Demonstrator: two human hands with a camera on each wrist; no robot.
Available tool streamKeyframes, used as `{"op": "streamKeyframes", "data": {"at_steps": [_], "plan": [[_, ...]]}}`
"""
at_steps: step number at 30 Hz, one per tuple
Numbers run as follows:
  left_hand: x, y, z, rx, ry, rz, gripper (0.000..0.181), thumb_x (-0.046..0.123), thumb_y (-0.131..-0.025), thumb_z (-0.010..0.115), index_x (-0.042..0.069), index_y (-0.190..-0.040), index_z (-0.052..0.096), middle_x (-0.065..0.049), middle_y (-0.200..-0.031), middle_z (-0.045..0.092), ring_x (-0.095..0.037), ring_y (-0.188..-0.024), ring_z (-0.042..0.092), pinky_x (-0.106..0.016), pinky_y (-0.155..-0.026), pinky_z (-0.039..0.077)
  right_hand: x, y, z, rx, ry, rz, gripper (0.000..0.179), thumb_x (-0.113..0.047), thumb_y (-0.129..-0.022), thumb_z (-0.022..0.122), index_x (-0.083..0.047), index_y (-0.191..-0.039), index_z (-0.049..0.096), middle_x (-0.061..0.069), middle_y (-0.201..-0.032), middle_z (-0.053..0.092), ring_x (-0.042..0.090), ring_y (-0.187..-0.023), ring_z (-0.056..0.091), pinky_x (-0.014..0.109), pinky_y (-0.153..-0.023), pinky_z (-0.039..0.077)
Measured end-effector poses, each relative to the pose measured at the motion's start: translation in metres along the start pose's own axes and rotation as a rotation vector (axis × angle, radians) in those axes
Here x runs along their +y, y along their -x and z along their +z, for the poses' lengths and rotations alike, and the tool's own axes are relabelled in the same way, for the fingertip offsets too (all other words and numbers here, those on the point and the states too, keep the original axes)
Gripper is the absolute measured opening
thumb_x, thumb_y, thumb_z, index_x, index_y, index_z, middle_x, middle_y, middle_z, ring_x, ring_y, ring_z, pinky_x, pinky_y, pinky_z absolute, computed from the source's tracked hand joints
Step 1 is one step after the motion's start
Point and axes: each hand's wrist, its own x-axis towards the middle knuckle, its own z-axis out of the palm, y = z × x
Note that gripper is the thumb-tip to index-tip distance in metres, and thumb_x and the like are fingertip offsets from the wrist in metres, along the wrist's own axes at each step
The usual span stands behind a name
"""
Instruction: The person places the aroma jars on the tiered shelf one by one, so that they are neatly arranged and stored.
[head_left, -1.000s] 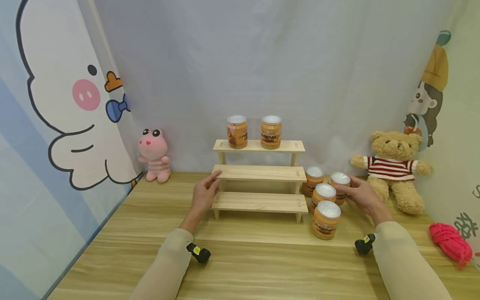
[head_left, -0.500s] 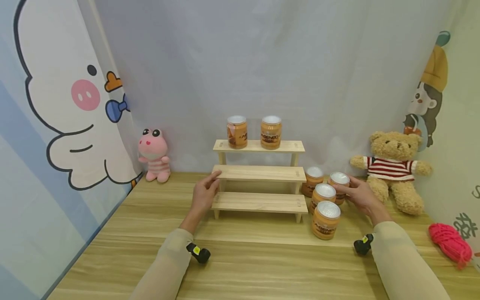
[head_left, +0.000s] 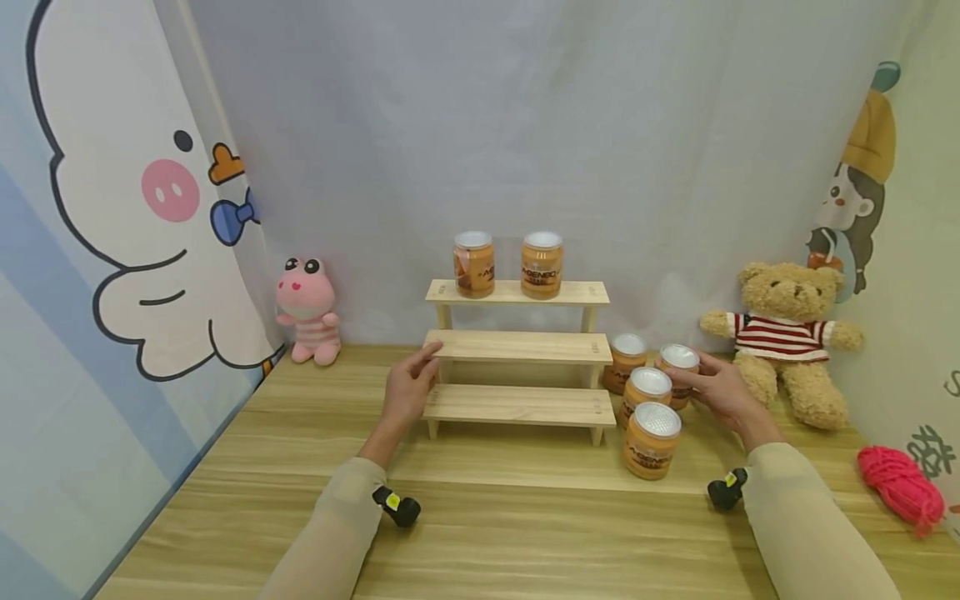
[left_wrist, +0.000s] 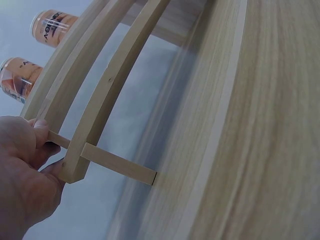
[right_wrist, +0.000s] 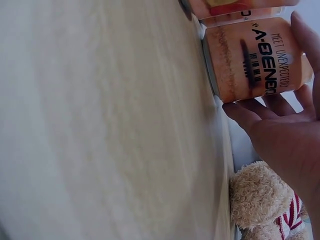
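Observation:
A three-step wooden display stand [head_left: 517, 345] is on the table in the head view. My left hand [head_left: 408, 387] grips the left end of its middle step; the left wrist view shows the thumb and fingers [left_wrist: 42, 132] at the board's end. My right hand [head_left: 723, 392] holds an orange can [head_left: 678, 358] with a silver lid, thumb on one side and fingers round the other. In the right wrist view this can [right_wrist: 250, 60] stands upright, its base at the tabletop. Three like cans cluster beside it: a rear one [head_left: 627, 375], a middle one [head_left: 637, 407] and a front one [head_left: 648, 454].
Two more orange cans, a left one [head_left: 474, 267] and a right one [head_left: 542, 267], stand on the top step. A pink plush toy [head_left: 307, 312] sits at the back left. Beyond my right hand sits a teddy bear [head_left: 791, 342], with pink yarn [head_left: 900, 487] near the right edge.
My right hand and the can in it have shifted very slightly left since a second ago. My left hand, the stand and the other cans look the same.

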Motion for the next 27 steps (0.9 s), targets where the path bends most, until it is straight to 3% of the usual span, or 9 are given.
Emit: {"op": "streamKeyframes", "data": {"at_steps": [2, 7, 9, 13, 16, 19, 21, 24, 27], "plan": [[-0.001, 0.0, 0.0, 0.0, -0.004, -0.006, 0.031, -0.002, -0.1, 0.058, -0.007, -0.13, 0.062, -0.003, -0.088, 0.061, -0.025, -0.071, 0.051, -0.018, -0.057, 0.041, 0.0, 0.001, -0.001, 0.01, 0.003, -0.004, 0.071, -0.028, -0.096, 0.071, -0.003, -0.153, 0.037, -0.018, -0.107, 0.063, 0.0, -0.101, 0.059, 0.026, -0.088, 0.052], [-0.022, -0.01, 0.001, 0.006, 0.018, -0.004, 0.031, 0.001, -0.101, 0.058, -0.003, -0.131, 0.064, -0.004, -0.09, 0.062, -0.027, -0.073, 0.051, -0.019, -0.056, 0.041, -0.004, 0.004, -0.004, 0.047, 0.044, -0.008, 0.065, -0.03, -0.094, 0.074, -0.004, -0.147, 0.048, -0.019, -0.103, 0.065, 0.0, -0.099, 0.061, 0.025, -0.085, 0.053], [-0.031, -0.013, 0.001, 0.014, 0.017, 0.0, 0.031, 0.004, -0.101, 0.059, 0.0, -0.131, 0.065, -0.004, -0.091, 0.063, -0.026, -0.073, 0.051, -0.019, -0.056, 0.04, -0.007, 0.005, -0.007, 0.068, 0.065, -0.011, 0.067, -0.031, -0.093, 0.075, -0.002, -0.147, 0.048, -0.02, -0.102, 0.065, -0.001, -0.097, 0.061, 0.024, -0.083, 0.053], [-0.036, -0.013, 0.002, 0.024, -0.004, 0.004, 0.031, 0.009, -0.101, 0.061, 0.005, -0.131, 0.067, -0.004, -0.091, 0.063, -0.021, -0.071, 0.05, -0.018, -0.056, 0.04, -0.011, 0.005, -0.013, 0.094, 0.1, -0.001, 0.076, -0.031, -0.093, 0.075, 0.002, -0.151, 0.04, -0.02, -0.105, 0.062, -0.002, -0.098, 0.058, 0.022, -0.082, 0.054], [-0.036, -0.014, 0.002, 0.031, -0.008, 0.008, 0.031, 0.009, -0.1, 0.062, 0.007, -0.13, 0.068, -0.004, -0.091, 0.063, -0.018, -0.07, 0.05, -0.018, -0.057, 0.04, -0.018, 0.006, -0.017, 0.09, 0.128, 0.02, 0.08, -0.035, -0.095, 0.072, 0.0, -0.155, 0.031, -0.002, -0.128, 0.059, 0.013, -0.116, 0.057, 0.029, -0.091, 0.052], [-0.035, -0.014, 0.003, 0.038, -0.01, 0.018, 0.03, 0.007, -0.1, 0.061, 0.005, -0.129, 0.068, -0.005, -0.09, 0.063, -0.016, -0.069, 0.05, -0.018, -0.056, 0.04, -0.029, 0.008, -0.018, 0.09, 0.149, 0.034, 0.084, -0.039, -0.096, 0.069, -0.003, -0.157, 0.026, 0.019, -0.15, 0.041, 0.032, -0.136, 0.043, 0.039, -0.102, 0.047], [-0.035, -0.013, 0.003, 0.038, -0.01, 0.019, 0.03, 0.006, -0.1, 0.061, 0.005, -0.129, 0.068, -0.005, -0.09, 0.063, -0.016, -0.069, 0.05, -0.018, -0.056, 0.04, -0.036, 0.01, -0.019, 0.121, 0.168, 0.041, 0.086, -0.043, -0.094, 0.069, -0.004, -0.157, 0.025, 0.025, -0.153, 0.033, 0.036, -0.137, 0.04, 0.039, -0.101, 0.047], [-0.034, -0.013, 0.002, 0.033, -0.012, 0.019, 0.03, 0.006, -0.1, 0.061, 0.004, -0.129, 0.068, -0.006, -0.091, 0.063, -0.017, -0.069, 0.05, -0.018, -0.056, 0.04, -0.047, 0.012, -0.02, 0.165, 0.195, 0.037, 0.088, -0.046, -0.093, 0.07, -0.004, -0.156, 0.026, 0.026, -0.151, 0.036, 0.022, -0.12, 0.055, 0.028, -0.091, 0.053], [-0.035, -0.014, 0.002, 0.029, -0.015, 0.018, 0.03, 0.006, -0.1, 0.06, 0.005, -0.13, 0.068, -0.006, -0.091, 0.063, -0.017, -0.069, 0.05, -0.019, -0.056, 0.04, -0.058, 0.014, -0.02, 0.195, 0.184, 0.034, 0.087, -0.047, -0.091, 0.071, -0.004, -0.155, 0.03, 0.025, -0.15, 0.037, 0.005, -0.106, 0.055, 0.017, -0.08, 0.053]]}}
